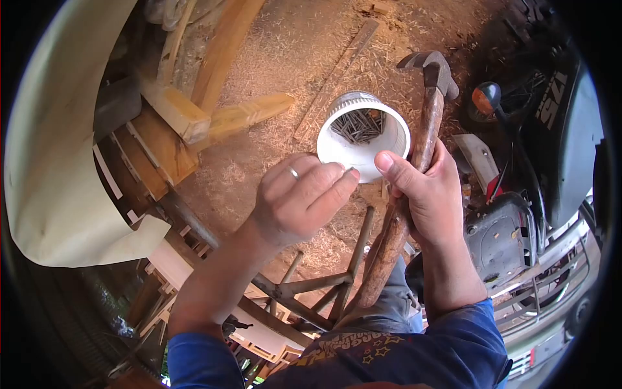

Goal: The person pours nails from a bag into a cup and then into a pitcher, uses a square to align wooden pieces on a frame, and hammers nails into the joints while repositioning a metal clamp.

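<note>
A white plastic cup (395, 129), tilted so its mouth faces me, holds a pile of nails (359, 125) at the bottom. My right hand (433, 202) grips the cup's rim with the thumb over it. That same hand also holds a claw hammer (429, 120); its wooden handle runs down past the palm, and the metal head points up and away. My left hand (299, 198), with a ring on one finger, is at the cup's near left rim. Its fingers are drawn together, and whatever is between the fingertips is too small or hidden to name.
Wooden boards (223, 55) and cut timber (175, 110) lie on the left. Wood shavings (278, 71) cover the dirt floor. A motorcycle (551, 129) stands close on the right. A wooden frame (317, 283) is below my hands. A pale sheet (58, 129) hangs at far left.
</note>
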